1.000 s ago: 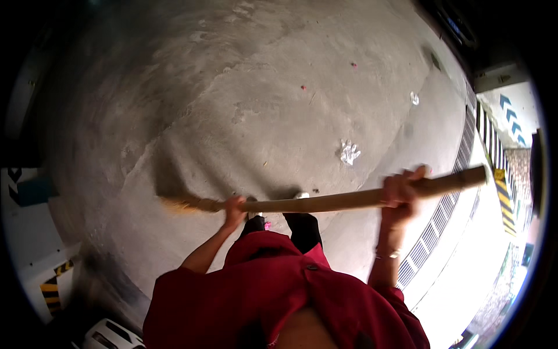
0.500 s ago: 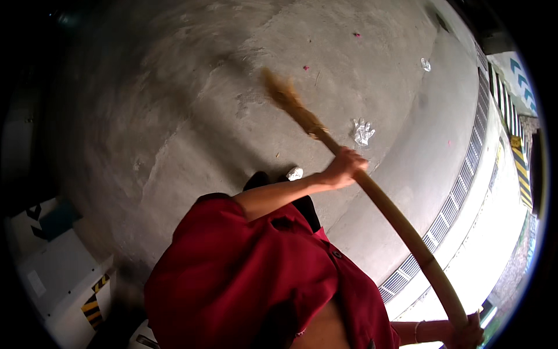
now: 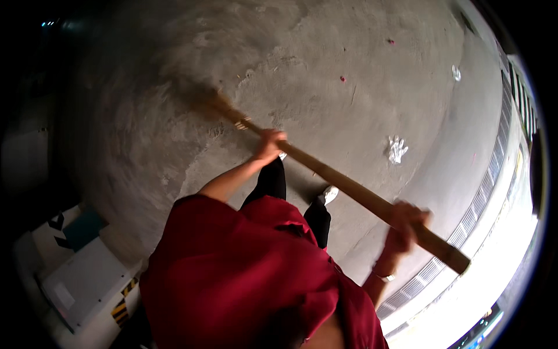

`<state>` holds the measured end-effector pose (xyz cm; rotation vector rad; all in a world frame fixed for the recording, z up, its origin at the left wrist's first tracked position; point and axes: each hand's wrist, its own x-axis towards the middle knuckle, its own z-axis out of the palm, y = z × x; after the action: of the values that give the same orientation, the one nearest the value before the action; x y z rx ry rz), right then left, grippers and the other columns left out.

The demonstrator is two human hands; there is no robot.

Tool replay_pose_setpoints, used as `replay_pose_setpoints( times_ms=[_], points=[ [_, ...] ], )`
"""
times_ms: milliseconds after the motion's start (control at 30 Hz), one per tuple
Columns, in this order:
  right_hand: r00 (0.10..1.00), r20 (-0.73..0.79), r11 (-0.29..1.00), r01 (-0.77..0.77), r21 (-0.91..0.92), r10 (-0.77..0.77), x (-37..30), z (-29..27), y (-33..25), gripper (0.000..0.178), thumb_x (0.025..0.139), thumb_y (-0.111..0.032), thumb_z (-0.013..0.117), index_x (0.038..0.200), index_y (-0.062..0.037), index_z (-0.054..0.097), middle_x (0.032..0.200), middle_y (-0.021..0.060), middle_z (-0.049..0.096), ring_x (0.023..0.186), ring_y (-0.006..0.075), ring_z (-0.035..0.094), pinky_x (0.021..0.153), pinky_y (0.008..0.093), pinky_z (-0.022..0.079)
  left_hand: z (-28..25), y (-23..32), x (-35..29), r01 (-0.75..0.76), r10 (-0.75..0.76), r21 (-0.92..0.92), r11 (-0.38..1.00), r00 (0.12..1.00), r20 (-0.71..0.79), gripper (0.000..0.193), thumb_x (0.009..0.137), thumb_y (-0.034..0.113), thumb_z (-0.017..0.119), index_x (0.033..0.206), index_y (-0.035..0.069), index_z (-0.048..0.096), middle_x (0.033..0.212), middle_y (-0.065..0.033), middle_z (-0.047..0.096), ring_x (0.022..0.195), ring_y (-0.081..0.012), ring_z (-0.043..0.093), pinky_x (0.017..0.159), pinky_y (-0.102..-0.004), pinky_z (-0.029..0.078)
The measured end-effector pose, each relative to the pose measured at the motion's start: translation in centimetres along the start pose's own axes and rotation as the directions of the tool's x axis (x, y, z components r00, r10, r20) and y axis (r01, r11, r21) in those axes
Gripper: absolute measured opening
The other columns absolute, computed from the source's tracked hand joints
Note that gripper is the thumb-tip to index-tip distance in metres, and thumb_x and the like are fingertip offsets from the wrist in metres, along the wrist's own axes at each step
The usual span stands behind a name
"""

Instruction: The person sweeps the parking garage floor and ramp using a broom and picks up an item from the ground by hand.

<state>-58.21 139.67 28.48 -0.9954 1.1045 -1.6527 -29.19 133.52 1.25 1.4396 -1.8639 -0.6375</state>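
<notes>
A long-handled broom (image 3: 343, 181) with a thick bamboo-like handle slants across in front of me. Its bristle head (image 3: 203, 102) is smeared by motion and lies toward the far left, over the concrete floor; I cannot tell whether it touches. My left hand (image 3: 270, 145) is closed round the handle a little above the binding. Farther up the handle, near its blunt end at the right, my right hand (image 3: 410, 224) grips it and is blurred. A clear plastic glove (image 3: 397, 149) lies flat on the floor beyond the handle.
Another clear plastic scrap (image 3: 456, 72) and small red bits (image 3: 343, 79) lie farther off. A metal drain grate (image 3: 485, 183) curves along the right. At the lower left stand a pale grey box (image 3: 87, 282) and a black-and-yellow striped edge (image 3: 121, 311).
The broom head has swept left, and the handle lies flatter. My left hand has moved left. My right hand has come up and forward from the lower right, still holding the handle.
</notes>
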Motion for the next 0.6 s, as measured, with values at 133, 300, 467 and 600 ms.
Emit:
replay_pose_setpoints(
  times_ms=[133,300,467,600],
  points=[
    [0.873,-0.407,0.954,0.183,-0.238,-0.269,-5.5,-2.7,-11.4,0.015,0.073,-0.015,0.053,0.084,-0.0113,0.044,0.061,0.0007,0.045,0.058,0.0139,0.046,0.064,0.0347,0.042,8.9,12.2,4.9,-0.229,0.298,-0.415,0.881,0.948,0.110,0.022,0.054,0.018,0.060,0.051,0.011,0.039,0.056,-0.0064,0.043,0.061,-0.0262,0.045,0.064,-0.0394,0.029],
    [0.683,-0.463,0.818,0.385,-0.427,-0.564,-12.4,2.6,-21.1,0.021,0.072,-0.016,0.048,0.091,-0.0135,0.043,0.064,0.0007,0.043,0.062,0.0127,0.043,0.068,0.0408,0.039,13.7,24.6,8.8,-0.417,0.663,-0.602,0.681,0.700,0.265,0.016,0.064,0.012,0.057,0.064,0.012,0.041,0.065,-0.0027,0.046,0.072,-0.0207,0.047,0.073,-0.0347,0.032],
    [0.617,-0.327,0.698,0.643,-0.314,-0.716,-15.8,2.5,-23.5,0.005,0.074,-0.014,0.046,0.074,-0.0135,0.041,0.053,-0.0037,0.035,0.048,0.0091,0.035,0.053,0.0289,0.036,8.2,26.3,10.1,-0.450,0.711,-0.585,0.674,0.608,0.352,0.015,0.064,0.012,0.058,0.064,0.012,0.043,0.065,-0.0025,0.047,0.075,-0.0205,0.049,0.076,-0.0348,0.034],
    [0.814,-0.261,0.854,0.484,-0.189,-0.519,-16.9,0.4,-18.9,0.022,0.081,-0.015,0.046,0.099,-0.0047,0.054,0.092,0.0063,0.055,0.086,0.0169,0.054,0.077,0.0294,0.043,3.9,17.7,10.3,-0.493,0.668,-0.481,0.725,0.674,0.315,0.015,0.061,0.016,0.058,0.064,0.010,0.045,0.065,-0.0053,0.048,0.070,-0.0251,0.049,0.068,-0.0373,0.034]
  ],
)
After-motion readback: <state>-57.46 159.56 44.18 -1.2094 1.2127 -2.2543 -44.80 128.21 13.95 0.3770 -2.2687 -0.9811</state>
